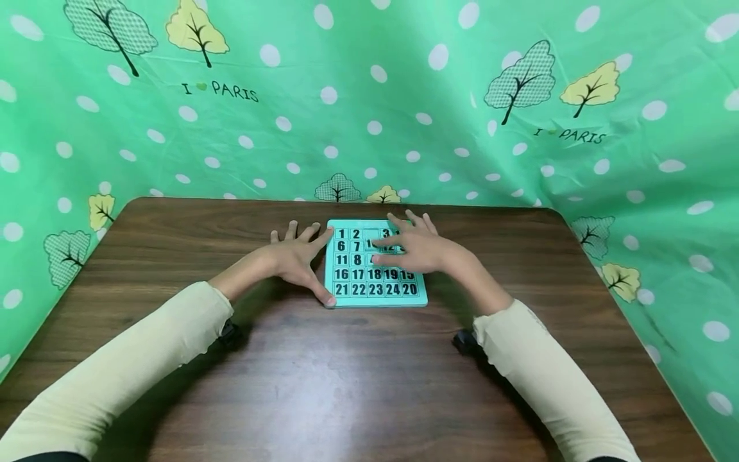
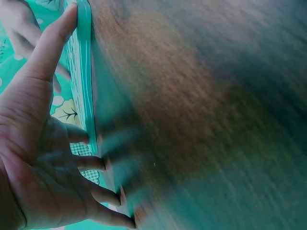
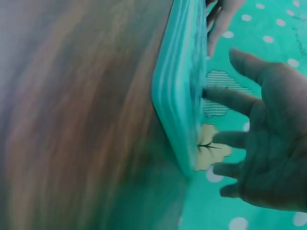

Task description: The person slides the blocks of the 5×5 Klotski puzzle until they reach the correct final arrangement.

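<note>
A teal number slide puzzle (image 1: pixel 358 274) with black numerals lies flat on the table. A blank slot shows in its top row, between 2 and 3. My left hand (image 1: pixel 294 260) is spread along the puzzle's left side, thumb at the near corner and index finger by the far one. In the left wrist view the thumb (image 2: pixel 50 45) rests against the puzzle edge. Over the upper right tiles is my right hand (image 1: pixel 420 249), fingers extended, covering several numbers. Seen from the right wrist, its index finger (image 3: pixel 230 99) touches the puzzle face while the other fingers stay apart from it.
The dark wooden table (image 1: pixel 323 385) reaches back to a green dotted cloth (image 1: pixel 358 128) printed with trees, which hangs behind and at both sides. Dark wrist devices (image 1: pixel 231 335) sit under the cuffs of the pale sleeves (image 1: pixel 144 343).
</note>
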Motion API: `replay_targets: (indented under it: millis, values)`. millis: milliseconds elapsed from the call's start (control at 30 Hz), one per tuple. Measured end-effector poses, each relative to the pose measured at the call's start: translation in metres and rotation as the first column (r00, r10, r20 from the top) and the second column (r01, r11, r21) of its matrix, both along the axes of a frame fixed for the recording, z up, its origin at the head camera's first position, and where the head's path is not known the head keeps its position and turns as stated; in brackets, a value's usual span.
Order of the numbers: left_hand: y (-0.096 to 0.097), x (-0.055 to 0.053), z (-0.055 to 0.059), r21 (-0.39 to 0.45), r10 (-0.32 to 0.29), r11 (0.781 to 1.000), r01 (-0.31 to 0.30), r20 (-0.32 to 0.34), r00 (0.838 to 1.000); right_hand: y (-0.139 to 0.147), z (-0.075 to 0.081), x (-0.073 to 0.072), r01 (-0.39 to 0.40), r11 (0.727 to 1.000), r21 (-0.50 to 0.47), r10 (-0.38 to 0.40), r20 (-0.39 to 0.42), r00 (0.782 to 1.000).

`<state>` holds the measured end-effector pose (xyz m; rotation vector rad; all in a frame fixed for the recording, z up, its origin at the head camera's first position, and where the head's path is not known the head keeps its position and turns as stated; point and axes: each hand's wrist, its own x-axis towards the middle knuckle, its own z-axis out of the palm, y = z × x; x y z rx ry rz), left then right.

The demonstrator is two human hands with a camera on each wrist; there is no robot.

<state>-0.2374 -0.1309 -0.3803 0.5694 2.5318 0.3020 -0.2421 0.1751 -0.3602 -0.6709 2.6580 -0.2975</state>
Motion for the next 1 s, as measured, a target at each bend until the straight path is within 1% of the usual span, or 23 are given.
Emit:
replay_targets:
  millis: [67, 133, 233, 300, 367, 433, 500, 633, 733, 833, 1000]
  values:
    - [0.001, 0.001, -0.001, 0.006, -0.001, 1.000, 0.001, 0.003, 1.000, 0.006, 0.000, 0.002, 0.010, 1.000, 0.006, -0.010, -0.013, 1.000]
    - [0.001, 0.001, -0.002, 0.009, 0.000, 1.000, 0.000, 0.003, 1.000, 0.011, -0.001, 0.003, 0.037, 0.999, 0.010, -0.037, -0.023, 0.999]
    - [0.001, 0.001, -0.002, 0.009, 0.001, 1.000, -0.001, 0.007, 1.000, 0.013, -0.006, 0.001, 0.056, 0.998, 0.029, -0.055, -0.026, 0.998]
    - [0.001, 0.001, -0.002, 0.011, 0.002, 1.000, -0.002, 0.012, 1.000, 0.008, -0.010, -0.001, 0.040, 0.999, 0.031, -0.040, -0.001, 0.999]
    - [0.000, 0.000, -0.002, 0.011, 0.004, 1.000, -0.004, 0.010, 1.000, 0.004, -0.012, -0.003, 0.017, 1.000, 0.018, -0.017, 0.004, 1.000]
    - [-0.001, 0.000, -0.001, 0.015, 0.006, 1.000, -0.006, 0.007, 1.000, 0.003, -0.011, -0.003, 0.020, 1.000, -0.009, -0.020, -0.003, 1.000]
    - [-0.003, -0.001, -0.001, 0.019, 0.005, 1.000, -0.005, 0.003, 1.000, 0.010, -0.007, -0.002, 0.039, 0.999, -0.025, -0.039, -0.022, 0.999]
    - [-0.004, -0.001, -0.001, 0.030, 0.002, 1.000, -0.002, 0.001, 1.000, 0.038, -0.002, 0.003, 0.087, 0.996, -0.028, -0.088, -0.036, 0.995]
    - [-0.005, -0.001, -0.002, 0.030, 0.005, 1.000, -0.005, -0.007, 1.000, 0.052, -0.004, 0.009, 0.105, 0.994, -0.034, -0.106, -0.027, 0.994]
    - [-0.005, -0.001, -0.003, 0.029, 0.007, 1.000, -0.007, -0.015, 1.000, 0.056, -0.004, 0.017, 0.103, 0.994, -0.044, -0.104, -0.024, 0.994]
    - [-0.005, -0.002, -0.003, 0.034, 0.007, 0.999, -0.006, -0.021, 1.000, 0.058, -0.003, 0.026, 0.082, 0.996, -0.043, -0.083, -0.032, 0.996]
